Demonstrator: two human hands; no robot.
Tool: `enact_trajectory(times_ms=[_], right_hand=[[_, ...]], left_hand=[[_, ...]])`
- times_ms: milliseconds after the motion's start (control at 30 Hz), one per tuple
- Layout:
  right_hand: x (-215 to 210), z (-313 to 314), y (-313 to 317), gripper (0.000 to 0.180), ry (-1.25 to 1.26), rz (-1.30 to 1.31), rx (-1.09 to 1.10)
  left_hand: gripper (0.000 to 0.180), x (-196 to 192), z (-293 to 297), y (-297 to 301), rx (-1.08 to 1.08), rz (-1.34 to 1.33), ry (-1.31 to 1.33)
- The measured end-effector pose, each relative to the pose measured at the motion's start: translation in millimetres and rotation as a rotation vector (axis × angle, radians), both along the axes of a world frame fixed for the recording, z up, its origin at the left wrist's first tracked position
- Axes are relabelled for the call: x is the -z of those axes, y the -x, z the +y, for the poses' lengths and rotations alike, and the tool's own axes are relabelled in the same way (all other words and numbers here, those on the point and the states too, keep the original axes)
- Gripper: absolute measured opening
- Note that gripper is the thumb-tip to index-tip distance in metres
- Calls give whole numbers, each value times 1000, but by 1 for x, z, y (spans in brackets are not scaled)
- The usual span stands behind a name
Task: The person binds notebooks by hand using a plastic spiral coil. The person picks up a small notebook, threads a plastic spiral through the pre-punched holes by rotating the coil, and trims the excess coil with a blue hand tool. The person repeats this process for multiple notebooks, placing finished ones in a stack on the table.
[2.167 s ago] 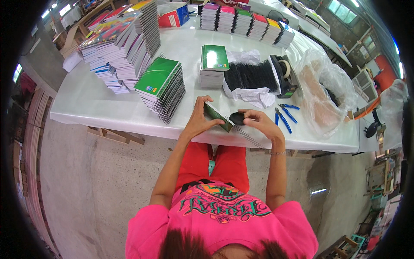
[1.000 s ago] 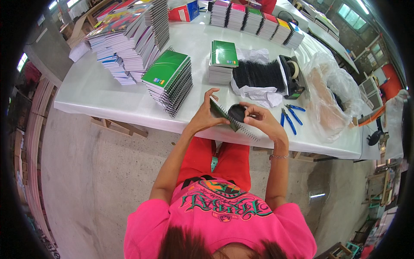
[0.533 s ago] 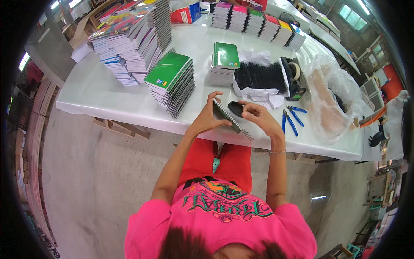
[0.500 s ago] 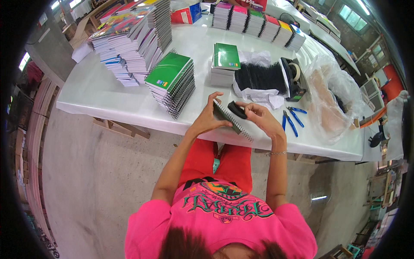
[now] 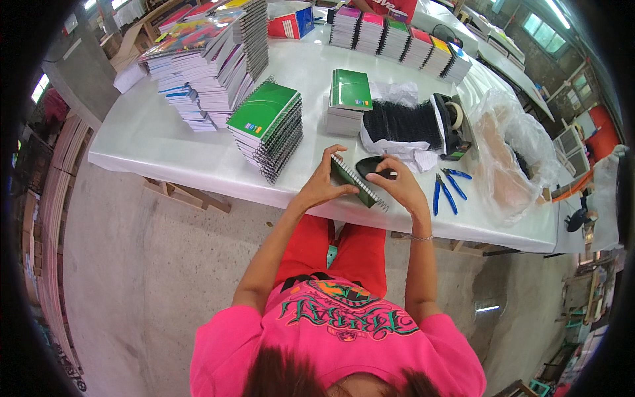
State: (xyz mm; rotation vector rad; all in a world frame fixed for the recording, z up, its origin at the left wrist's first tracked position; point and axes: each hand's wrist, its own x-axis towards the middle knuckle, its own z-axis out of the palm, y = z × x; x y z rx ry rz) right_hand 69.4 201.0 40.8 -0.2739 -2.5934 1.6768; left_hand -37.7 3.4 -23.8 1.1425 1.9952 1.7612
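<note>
A small green notebook [image 5: 352, 183] is tilted on its edge near the table's front, gripped between the thumb and fingers of my left hand [image 5: 319, 185]. A wire coil [image 5: 380, 201] runs along its upper edge and sticks out past the near end. My right hand [image 5: 401, 187] pinches a rounded black object [image 5: 368, 165] against or just beside the coil; its exact kind is unclear. To the left stands a stack of green spiral notebooks [image 5: 264, 129]. Beyond my hands is a pile of green-covered pads [image 5: 350, 91]. Black wire coils [image 5: 403, 124] lie on white paper.
Two blue-handled cutters [image 5: 444, 194] lie right of my right hand. Behind them sits a black tape dispenser [image 5: 456, 140], beside a clear plastic bag [image 5: 509, 159]. Tall notebook stacks [image 5: 218, 79] stand far left, a notebook row [image 5: 397, 40] at the back. Across the table is a person in red [image 5: 405, 8].
The black object has turned in my right hand and shows a broader rounded face, close against the coil. My left hand keeps its hold on the notebook.
</note>
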Motion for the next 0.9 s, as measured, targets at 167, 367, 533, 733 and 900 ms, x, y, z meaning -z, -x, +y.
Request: enact_trajectory(times_ms=[167, 367, 533, 733, 900], right_hand=[[29, 33, -25, 38, -375, 230, 266], [70, 84, -72, 75, -658, 86, 648], [93, 95, -103, 82, -871, -92, 689], [89, 105, -110, 66, -864, 14, 686], [46, 43, -89, 58, -630, 523, 701]], left_hand=[[69, 13, 17, -17, -188, 26, -100], [34, 9, 25, -24, -295, 72, -202], [25, 0, 10, -20, -232, -31, -213], [23, -12, 8, -20, -218, 6, -136], [26, -15, 5, -17, -174, -23, -64]])
